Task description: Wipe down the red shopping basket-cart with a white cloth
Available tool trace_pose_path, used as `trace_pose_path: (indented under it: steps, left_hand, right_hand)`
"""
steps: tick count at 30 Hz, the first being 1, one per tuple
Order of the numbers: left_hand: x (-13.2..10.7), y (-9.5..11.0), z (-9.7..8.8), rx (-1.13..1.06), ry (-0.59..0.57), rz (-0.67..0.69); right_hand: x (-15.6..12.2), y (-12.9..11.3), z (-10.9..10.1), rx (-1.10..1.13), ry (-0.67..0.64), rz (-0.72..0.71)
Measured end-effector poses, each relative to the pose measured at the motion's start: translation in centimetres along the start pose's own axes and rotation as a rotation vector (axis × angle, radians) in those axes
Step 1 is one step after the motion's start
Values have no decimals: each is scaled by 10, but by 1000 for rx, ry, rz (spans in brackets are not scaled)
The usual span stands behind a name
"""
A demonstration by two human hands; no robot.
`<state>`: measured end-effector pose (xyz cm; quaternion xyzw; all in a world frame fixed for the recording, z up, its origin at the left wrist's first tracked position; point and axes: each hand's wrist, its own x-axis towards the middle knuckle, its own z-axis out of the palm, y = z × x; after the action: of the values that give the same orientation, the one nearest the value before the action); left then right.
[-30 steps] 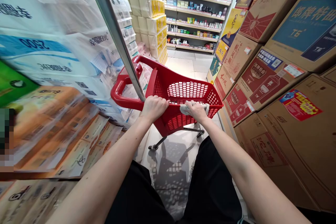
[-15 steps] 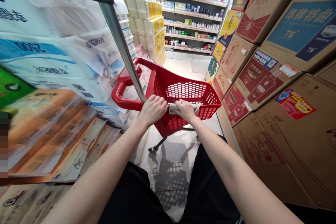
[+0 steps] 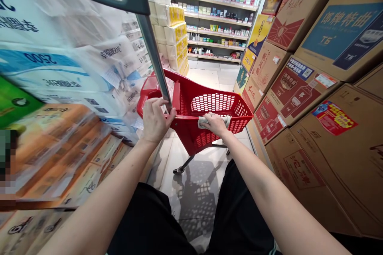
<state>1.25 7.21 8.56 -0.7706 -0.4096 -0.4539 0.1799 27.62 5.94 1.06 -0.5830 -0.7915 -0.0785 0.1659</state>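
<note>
A red plastic shopping cart with perforated sides and a grey metal handle post stands in front of me. My left hand is curled over the cart's near rear corner, its thumb and fingertips at the foot of the post; part of the grip is hidden. A pale, crumpled cloth lies under my right hand, whose closed fingers press it onto the side rim. Inside, the basket looks bare. One caster shows below on the tiled floor.
Stacked cardboard cartons line the right side closely. On the left rise piles of plastic-wrapped paper packs and orange packages. Shelves of small boxed goods stand ahead, beside yellow-and-white packs.
My left hand has slid left along the rim to the foot of the post. The cart and its post have shifted slightly right in view. My right hand still presses the cloth, slightly farther right.
</note>
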Motion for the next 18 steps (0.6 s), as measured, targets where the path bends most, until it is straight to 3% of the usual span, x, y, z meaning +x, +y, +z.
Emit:
trace_pose_path:
  steps: [5, 9, 13, 18]
  left_hand:
    - [5, 8, 3, -78, -169, -245]
    - [19, 15, -2, 37, -316, -421]
    - [33, 21, -7, 199, -562, -391]
    - [35, 30, -2, 307, -557, -420]
  right_hand:
    - [0, -2, -2, -3, 2, 49]
    - [2, -3, -2, -12, -17, 98]
    - [3, -4, -2, -34, -12, 125]
    - [13, -25, 7, -90, 95, 103]
